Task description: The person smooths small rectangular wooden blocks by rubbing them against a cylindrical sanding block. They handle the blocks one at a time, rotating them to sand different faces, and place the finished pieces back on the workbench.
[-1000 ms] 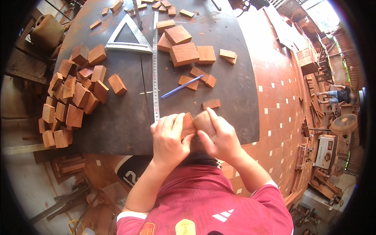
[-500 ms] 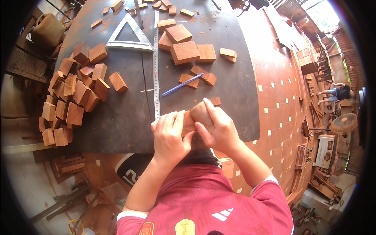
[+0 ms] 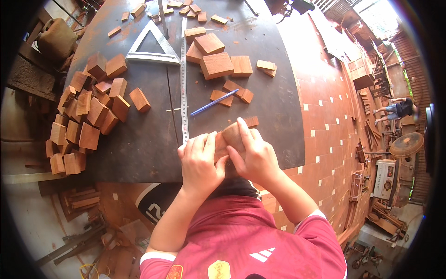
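At the table's near edge, my left hand is closed round a reddish wooden block. My right hand grips a browner, rounded-looking wooden piece and presses it against that block. Fingers cover much of both pieces. Just beyond my right fingertips lies a small wood block. A blue pen rests across several small blocks farther up. To the left of the pen, a steel tape measure or rule runs lengthwise along the dark table.
Many wooden blocks are heaped on the left side, with larger blocks grouped beyond the pen. A metal triangle square lies near the rule. Off to the right, a person stands on the tiled floor near a round fan.
My right hand and its brown piece have shifted slightly left, toward the block in my left hand. Both hands keep their hold. The whole view has moved a little.
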`<state>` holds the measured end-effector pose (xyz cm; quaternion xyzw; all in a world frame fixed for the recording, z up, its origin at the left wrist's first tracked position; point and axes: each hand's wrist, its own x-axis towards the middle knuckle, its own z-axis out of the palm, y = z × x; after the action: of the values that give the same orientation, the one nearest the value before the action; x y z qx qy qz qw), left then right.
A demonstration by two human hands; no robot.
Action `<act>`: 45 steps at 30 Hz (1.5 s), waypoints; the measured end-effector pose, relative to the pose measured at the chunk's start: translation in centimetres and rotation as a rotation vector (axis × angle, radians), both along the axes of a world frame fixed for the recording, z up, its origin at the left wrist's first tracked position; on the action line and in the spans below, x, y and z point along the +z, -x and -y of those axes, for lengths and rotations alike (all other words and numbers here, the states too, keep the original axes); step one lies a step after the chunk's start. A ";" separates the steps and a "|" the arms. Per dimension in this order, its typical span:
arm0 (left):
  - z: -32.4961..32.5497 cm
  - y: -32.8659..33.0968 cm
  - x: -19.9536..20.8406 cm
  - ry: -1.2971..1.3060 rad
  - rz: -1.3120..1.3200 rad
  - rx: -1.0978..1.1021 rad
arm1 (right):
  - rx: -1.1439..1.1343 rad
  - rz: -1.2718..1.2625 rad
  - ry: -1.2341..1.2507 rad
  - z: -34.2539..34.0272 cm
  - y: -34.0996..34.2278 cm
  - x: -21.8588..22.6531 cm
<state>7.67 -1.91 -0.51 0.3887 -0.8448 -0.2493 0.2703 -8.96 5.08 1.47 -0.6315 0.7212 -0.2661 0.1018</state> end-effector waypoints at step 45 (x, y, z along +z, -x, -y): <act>0.0 0.1 -0.2 -0.011 0.016 -0.003 | 0.030 0.025 0.046 0.7 0.8 -0.7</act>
<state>7.60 -1.87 -0.72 0.3909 -0.8461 -0.2513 0.2610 -9.76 4.41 0.82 -0.6408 0.7041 -0.2890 0.1002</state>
